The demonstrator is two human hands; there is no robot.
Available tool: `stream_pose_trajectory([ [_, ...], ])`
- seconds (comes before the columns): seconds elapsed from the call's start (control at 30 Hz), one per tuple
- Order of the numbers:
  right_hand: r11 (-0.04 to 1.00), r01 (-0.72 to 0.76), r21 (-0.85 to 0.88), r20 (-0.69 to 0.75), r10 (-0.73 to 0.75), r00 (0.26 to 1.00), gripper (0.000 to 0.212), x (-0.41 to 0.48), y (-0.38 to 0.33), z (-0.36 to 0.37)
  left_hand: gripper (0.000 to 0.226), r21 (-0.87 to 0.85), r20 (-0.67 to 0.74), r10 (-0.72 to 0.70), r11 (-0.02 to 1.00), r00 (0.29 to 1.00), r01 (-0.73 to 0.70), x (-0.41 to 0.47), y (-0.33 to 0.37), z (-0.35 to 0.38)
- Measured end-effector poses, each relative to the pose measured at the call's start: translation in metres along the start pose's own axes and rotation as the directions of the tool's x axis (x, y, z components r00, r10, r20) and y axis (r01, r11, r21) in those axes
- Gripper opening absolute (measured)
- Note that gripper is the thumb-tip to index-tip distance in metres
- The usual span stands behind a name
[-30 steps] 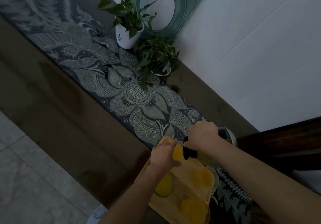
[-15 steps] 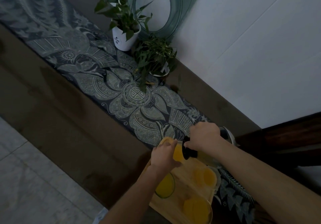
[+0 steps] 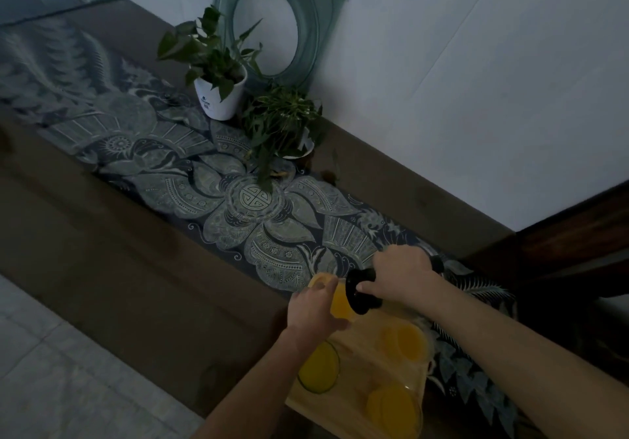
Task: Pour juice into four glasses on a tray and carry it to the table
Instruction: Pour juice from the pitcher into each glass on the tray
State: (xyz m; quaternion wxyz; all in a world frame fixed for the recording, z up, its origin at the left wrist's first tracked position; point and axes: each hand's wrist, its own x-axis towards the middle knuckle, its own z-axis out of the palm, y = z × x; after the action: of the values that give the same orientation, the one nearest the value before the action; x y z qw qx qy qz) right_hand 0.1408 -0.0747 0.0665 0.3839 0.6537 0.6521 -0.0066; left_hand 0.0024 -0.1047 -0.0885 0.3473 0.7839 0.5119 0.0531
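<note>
While the left hand wraps its fingers round the fourth glass at the tray's far corner to steady it, the right hand clenches the jug handle, tipping it to pour; three full glasses wait on the tray.

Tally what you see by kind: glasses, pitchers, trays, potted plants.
Glasses holding juice: 4
Pitcher: 1
Wooden tray: 1
Potted plants: 2
Total: 8
</note>
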Motion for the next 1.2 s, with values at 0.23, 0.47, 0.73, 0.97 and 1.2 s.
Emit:
stream_pose_trajectory([
  [0.23,0.996,0.067,0.065,-0.108,-0.059,0.992,0.063,0.001,0.020,0.015,0.098,0.042,0.024,-0.022,0.999,0.999,0.021,0.002,0.006,-0.007],
  [0.47,0.969,0.083,0.234,-0.229,-0.028,0.973,0.067,0.000,0.051,0.055,0.103,-0.054,0.083,-0.068,0.996,0.994,0.072,-0.005,0.012,-0.007],
  [0.73,0.738,-0.077,0.671,-0.246,0.319,0.915,0.080,0.007,0.115,0.102,0.094,-0.340,0.045,-0.219,0.914,0.975,0.221,-0.016,0.007,-0.021],
  [0.97,0.418,0.009,0.908,-0.232,0.488,0.841,0.074,0.004,0.129,0.108,0.047,-0.494,-0.109,-0.343,0.833,0.933,0.248,-0.044,0.005,-0.064],
  [1.2,-0.010,0.288,0.958,-0.230,0.576,0.785,0.065,-0.019,0.066,0.066,0.026,-0.576,-0.194,-0.336,0.800,0.922,0.170,-0.048,0.016,-0.096],
])
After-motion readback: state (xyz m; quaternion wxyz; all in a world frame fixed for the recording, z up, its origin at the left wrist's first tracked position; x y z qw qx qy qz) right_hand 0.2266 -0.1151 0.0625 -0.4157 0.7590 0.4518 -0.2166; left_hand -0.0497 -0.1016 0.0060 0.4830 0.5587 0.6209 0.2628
